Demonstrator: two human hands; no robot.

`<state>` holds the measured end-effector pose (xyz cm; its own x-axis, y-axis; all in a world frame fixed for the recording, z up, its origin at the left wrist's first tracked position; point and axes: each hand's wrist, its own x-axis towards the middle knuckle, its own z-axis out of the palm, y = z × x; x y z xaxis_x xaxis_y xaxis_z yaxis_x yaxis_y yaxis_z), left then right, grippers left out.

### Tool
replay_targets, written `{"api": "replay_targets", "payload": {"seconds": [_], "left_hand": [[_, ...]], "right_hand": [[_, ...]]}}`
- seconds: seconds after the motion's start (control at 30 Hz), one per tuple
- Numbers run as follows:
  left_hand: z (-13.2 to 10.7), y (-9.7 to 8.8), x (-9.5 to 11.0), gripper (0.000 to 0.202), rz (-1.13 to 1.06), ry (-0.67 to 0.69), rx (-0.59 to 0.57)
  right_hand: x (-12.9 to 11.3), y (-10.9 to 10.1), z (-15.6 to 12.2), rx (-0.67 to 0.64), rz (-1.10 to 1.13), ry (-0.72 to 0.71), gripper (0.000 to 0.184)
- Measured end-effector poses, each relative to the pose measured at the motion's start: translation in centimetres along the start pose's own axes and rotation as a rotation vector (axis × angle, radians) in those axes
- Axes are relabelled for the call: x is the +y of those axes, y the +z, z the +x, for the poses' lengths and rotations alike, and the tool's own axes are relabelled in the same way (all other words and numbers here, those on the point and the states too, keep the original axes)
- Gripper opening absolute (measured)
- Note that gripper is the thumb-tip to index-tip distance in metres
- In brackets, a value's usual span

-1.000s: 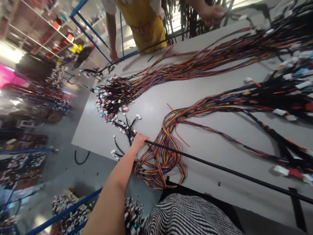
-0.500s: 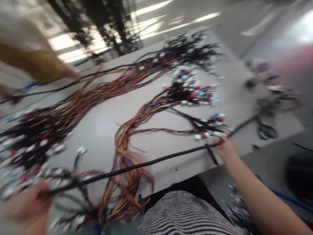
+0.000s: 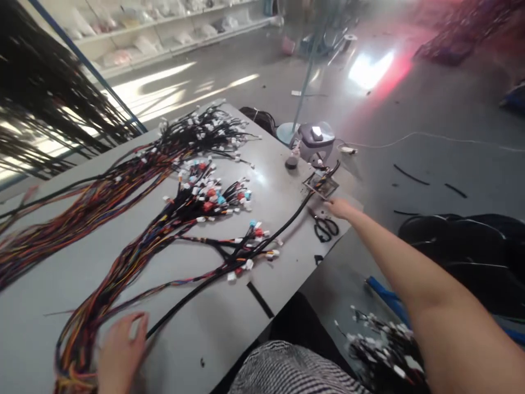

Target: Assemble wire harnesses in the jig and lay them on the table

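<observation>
A long black sleeved cable (image 3: 192, 295) runs slantwise across the table, over the branches of a colourful wire harness (image 3: 123, 262). My left hand (image 3: 122, 342) is at the cable's near end, thumb and forefinger apart with a gap between them; the cable passes by its fingertips. At the far right corner, my right hand (image 3: 339, 209) is beside a small open tray (image 3: 328, 187), fingers drawn together; what they hold, if anything, is too small to make out. The cable's far end lies by the tray. Black-handled scissors (image 3: 325, 227) lie just below this hand.
A second harness bundle (image 3: 197, 131) with white connectors lies along the table's far side. A short black strip (image 3: 260, 299) rests near the front edge. Beyond the corner is a grey bin (image 3: 315, 139). Black bundles (image 3: 459, 241) and connectors (image 3: 381, 350) are below, right.
The view has swung right. My right hand has left the middle of the cable and reached the tray at the corner. My left hand's grip has loosened, and the cable now lies lower.
</observation>
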<state>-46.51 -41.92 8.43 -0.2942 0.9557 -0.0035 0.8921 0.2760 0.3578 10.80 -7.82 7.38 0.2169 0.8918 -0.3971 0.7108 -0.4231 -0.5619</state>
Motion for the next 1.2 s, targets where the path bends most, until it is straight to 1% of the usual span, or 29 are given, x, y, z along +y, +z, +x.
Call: {"api": "replay_targets", "payload": {"seconds": [0.03, 0.07, 0.1, 0.13, 0.2, 0.27, 0.3, 0.33, 0.37, 0.4, 0.43, 0.47, 0.5, 0.53, 0.57, 0.6, 0.63, 0.67, 0.77, 0.8, 0.83, 0.9, 0.93, 0.97, 1.0, 1.03, 1.07, 1.13, 1.2], "left_hand": [[1.9, 2.1, 3.6, 0.026, -0.019, 0.027, 0.092], [4.1, 4.5, 7.7, 0.024, -0.060, 0.072, 0.148], [6.3, 6.8, 12.1, 0.024, -0.126, 0.119, 0.155], [8.6, 9.1, 16.8, 0.026, -0.210, 0.167, 0.122], [12.9, 13.3, 26.0, 0.032, -0.379, 0.231, -0.022], [16.8, 16.9, 34.3, 0.039, -0.534, 0.258, -0.171], [18.7, 18.5, 37.9, 0.042, -0.592, 0.255, -0.241], [20.4, 20.0, 41.1, 0.045, -0.638, 0.233, -0.307], [22.1, 21.4, 43.9, 0.047, -0.677, 0.190, -0.380], [23.6, 22.6, 46.3, 0.050, -0.716, 0.114, -0.464], [25.0, 23.7, 48.2, 0.054, -0.760, 0.020, -0.561], [26.1, 24.6, 49.6, 0.056, -0.804, -0.081, -0.663], [27.0, 25.3, 50.6, 0.058, -0.847, -0.174, -0.761], [27.7, 25.8, 51.3, 0.059, -0.884, -0.244, -0.847], [28.0, 26.2, 51.6, 0.059, -0.916, -0.283, -0.913], [28.2, 26.4, 51.7, 0.059, -0.944, -0.298, -0.945], [28.1, 26.6, 51.6, 0.059, -0.963, -0.300, -0.947], [28.0, 26.8, 51.5, 0.059, -0.972, -0.304, -0.928], [27.3, 27.5, 51.3, 0.062, -0.972, -0.324, -0.804], [27.1, 27.8, 51.3, 0.062, -0.973, -0.329, -0.766], [27.0, 28.2, 51.3, 0.062, -0.982, -0.325, -0.740], [26.9, 28.8, 51.2, 0.063, -1.002, -0.297, -0.702], [26.9, 29.0, 51.1, 0.063, -1.006, -0.269, -0.690], [26.9, 29.1, 51.0, 0.063, -1.005, -0.236, -0.678], [27.0, 29.2, 50.9, 0.063, -1.002, -0.201, -0.668], [27.0, 29.1, 50.9, 0.063, -0.998, -0.173, -0.662], [27.0, 29.1, 50.9, 0.063, -0.999, -0.150, -0.658], [27.1, 28.9, 50.9, 0.064, -1.008, -0.119, -0.657], [27.0, 28.9, 50.8, 0.064, -0.998, -0.110, -0.656]], "right_hand": [[0.7, -0.3, 1.4, -0.088, 0.017, 0.015, 0.035], [1.5, -0.6, 2.3, -0.164, 0.058, 0.036, 0.033], [2.5, -0.9, 2.7, -0.240, 0.095, 0.042, 0.030], [3.6, -1.4, 2.7, -0.313, 0.130, 0.051, 0.028], [6.4, -2.4, 1.5, -0.460, 0.180, 0.084, 0.025], [9.2, -2.7, -0.9, -0.608, 0.221, 0.139, 0.021], [10.4, -2.2, -2.4, -0.670, 0.245, 0.166, 0.020], [11.2, -1.3, -3.9, -0.717, 0.267, 0.178, 0.020], [11.5, 0.1, -5.3, -0.738, 0.268, 0.175, 0.021], [11.4, 1.7, -6.4, -0.744, 0.249, 0.164, 0.023], [10.9, 3.5, -7.3, -0.734, 0.208, 0.145, 0.025], [10.1, 5.2, -7.8, -0.699, 0.136, 0.122, 0.026], [9.1, 6.5, -7.8, -0.654, 0.045, 0.087, 0.027], [8.2, 7.2, -7.4, -0.597, -0.052, 0.044, 0.028], [7.3, 7.3, -6.6, -0.540, -0.137, -0.007, 0.027], [6.5, 6.7, -5.3, -0.476, -0.188, -0.056, 0.027], [5.9, 5.5, -3.5, -0.387, -0.189, -0.089, 0.027], [5.3, 3.8, -1.4, -0.270, -0.139, -0.105, 0.028], [2.9, -1.7, 6.4, 0.172, 0.206, -0.068, 0.034], [1.7, -3.0, 9.0, 0.233, 0.352, -0.025, 0.036], [0.2, -3.8, 11.4, 0.209, 0.517, 0.054, 0.033], [-2.9, -4.2, 15.2, 0.093, 0.808, 0.244, 0.021], [-4.2, -3.9, 16.3, 0.044, 0.889, 0.314, 0.014], [-5.2, -3.6, 17.0, 0.022, 0.949, 0.346, 0.010], [-5.7, -3.4, 17.2, 0.023, 1.000, 0.329, 0.009], [-5.9, -3.3, 17.1, 0.038, 1.052, 0.267, 0.012], [-5.8, -3.4, 16.7, 0.062, 1.117, 0.182, 0.018], [-5.3, -4.1, 15.8, 0.154, 1.226, -0.019, 0.031], [-5.1, -4.8, 15.2, 0.240, 1.262, -0.177, 0.039]]}}
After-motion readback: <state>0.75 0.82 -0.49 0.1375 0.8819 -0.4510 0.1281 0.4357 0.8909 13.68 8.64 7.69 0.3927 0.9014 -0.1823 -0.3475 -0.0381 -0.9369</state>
